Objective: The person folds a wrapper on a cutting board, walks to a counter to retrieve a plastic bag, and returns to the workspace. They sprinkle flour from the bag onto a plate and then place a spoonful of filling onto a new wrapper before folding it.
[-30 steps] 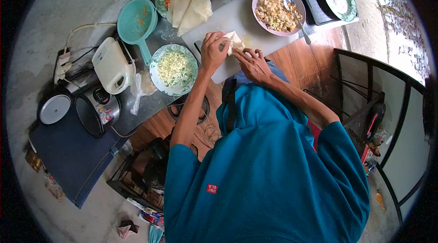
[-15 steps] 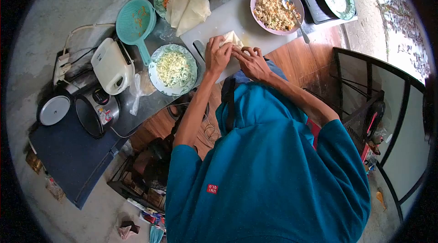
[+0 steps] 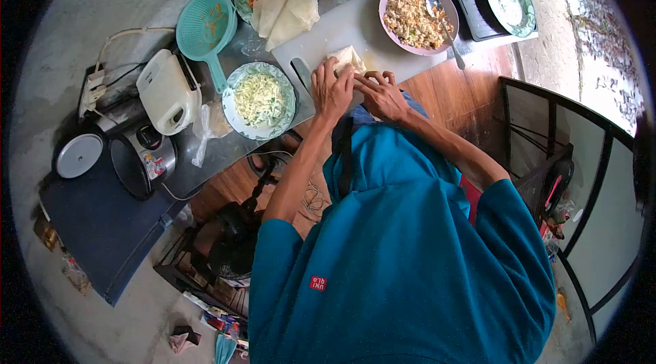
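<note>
Grip of both hands (image 3: 355, 87) on wrapper (image 3: 345, 58)

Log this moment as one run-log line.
left hand: on wrapper | right hand: on wrapper | surface: board

We have a single view, from high above the person, facing almost straight down through a wide, rounded lens. The white cutting board (image 3: 348, 36) sits near the top centre of our picture, fairly far below us; the blue shirt (image 3: 403, 255) under it, much nearer, fills the lower middle.
</note>
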Motion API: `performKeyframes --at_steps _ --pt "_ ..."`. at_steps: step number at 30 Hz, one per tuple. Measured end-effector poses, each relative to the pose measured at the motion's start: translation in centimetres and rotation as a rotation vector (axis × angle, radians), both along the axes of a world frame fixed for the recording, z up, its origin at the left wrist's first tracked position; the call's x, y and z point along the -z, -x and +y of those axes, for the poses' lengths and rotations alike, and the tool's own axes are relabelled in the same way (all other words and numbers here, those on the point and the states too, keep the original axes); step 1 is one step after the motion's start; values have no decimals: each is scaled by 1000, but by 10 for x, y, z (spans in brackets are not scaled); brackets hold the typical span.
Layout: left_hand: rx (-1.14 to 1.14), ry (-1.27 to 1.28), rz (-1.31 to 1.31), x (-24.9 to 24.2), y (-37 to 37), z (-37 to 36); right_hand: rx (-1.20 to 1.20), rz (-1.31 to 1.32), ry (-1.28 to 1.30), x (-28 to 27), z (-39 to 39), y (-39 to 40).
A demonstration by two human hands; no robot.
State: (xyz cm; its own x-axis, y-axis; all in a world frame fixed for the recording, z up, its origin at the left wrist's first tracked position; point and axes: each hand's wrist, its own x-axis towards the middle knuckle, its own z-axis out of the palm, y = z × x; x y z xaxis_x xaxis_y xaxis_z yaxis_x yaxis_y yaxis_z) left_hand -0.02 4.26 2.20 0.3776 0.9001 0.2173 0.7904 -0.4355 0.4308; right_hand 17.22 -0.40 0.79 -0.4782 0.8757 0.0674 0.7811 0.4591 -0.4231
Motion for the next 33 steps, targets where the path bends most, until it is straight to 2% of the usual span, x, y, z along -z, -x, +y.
performKeyframes --at_steps 2,5,6,8,9,12,17,19,23,25,33 --pt "-29 -9 38 -1 -1 -7 -27 23 2 -2 2 -5" --pt "-78 52 109 11 0 -17 188 237 -44 -10 12 -5" --pt "-97 48 82 13 -1 -17 175 238 -40 -14 18 -4" --pt "-128 50 56 18 -3 -22 337 331 106 -15 30 -3" --pt "-143 57 63 18 -5 -22 360 284 159 -13 37 -3" --pt "-185 62 58 20 -10 -26 436 341 152 -6 57 3" --pt "-231 43 28 26 -13 -31 418 253 273 1 78 9" --pt "-241 13 44 28 -13 -30 459 398 335 4 86 8" --pt "-308 -55 15 33 -16 -31 424 409 391 1 98 5" --pt "-350 -55 -4 31 -18 -32 454 451 558 -1 104 2" --pt "-452 -72 -23 32 -22 -35 409 438 614 0 118 -6"
